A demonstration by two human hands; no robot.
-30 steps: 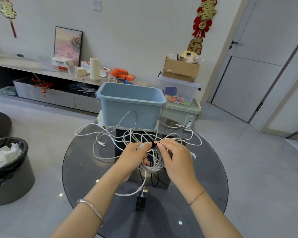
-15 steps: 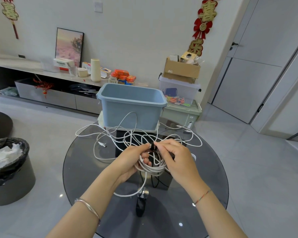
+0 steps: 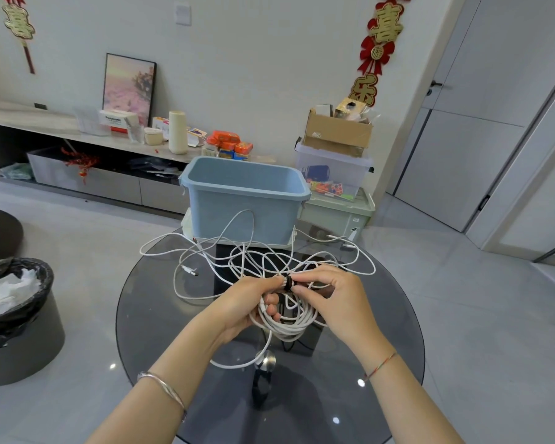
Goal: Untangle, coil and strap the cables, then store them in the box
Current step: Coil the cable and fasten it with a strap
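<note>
the strapping step is under way. the left hand [image 3: 247, 302] is holding a coiled white cable [image 3: 290, 325] in a curled grip just above the glass table [image 3: 161, 331], while the right hand [image 3: 337, 296] is pinching a black strap [image 3: 288, 282] at the coil's top. next, the strap is likely needing cinching tight; loose tangled cables [image 3: 237, 251] are lying before the blue box [image 3: 247, 203].
</note>
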